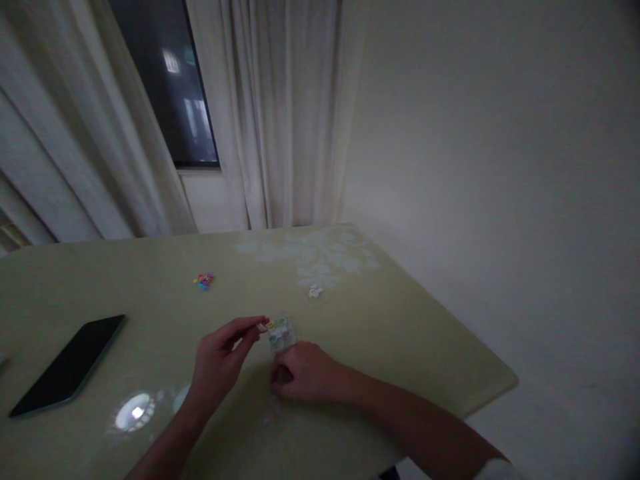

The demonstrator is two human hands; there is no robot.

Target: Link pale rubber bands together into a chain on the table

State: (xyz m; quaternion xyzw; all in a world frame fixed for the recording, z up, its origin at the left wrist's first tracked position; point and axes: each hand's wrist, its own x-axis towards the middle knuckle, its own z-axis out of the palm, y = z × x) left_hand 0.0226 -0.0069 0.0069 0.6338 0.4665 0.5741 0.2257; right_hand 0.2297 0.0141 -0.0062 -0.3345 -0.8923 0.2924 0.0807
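A small clear compartment box with little coloured pieces in it lies on the table between my hands. My left hand is closed in a pinch at the box's left edge, its fingertips beside a small yellowish piece. What sits between those fingertips is too small to make out. Curled just in front of the box, my right hand has its thumb and fingers pressed together. Whether anything is in it is hidden.
A little heap of multicoloured pieces lies farther back on the left. Small white pieces rest on a clear round sheet behind the box. A dark tablet lies at the left of the table. The wall borders its right side.
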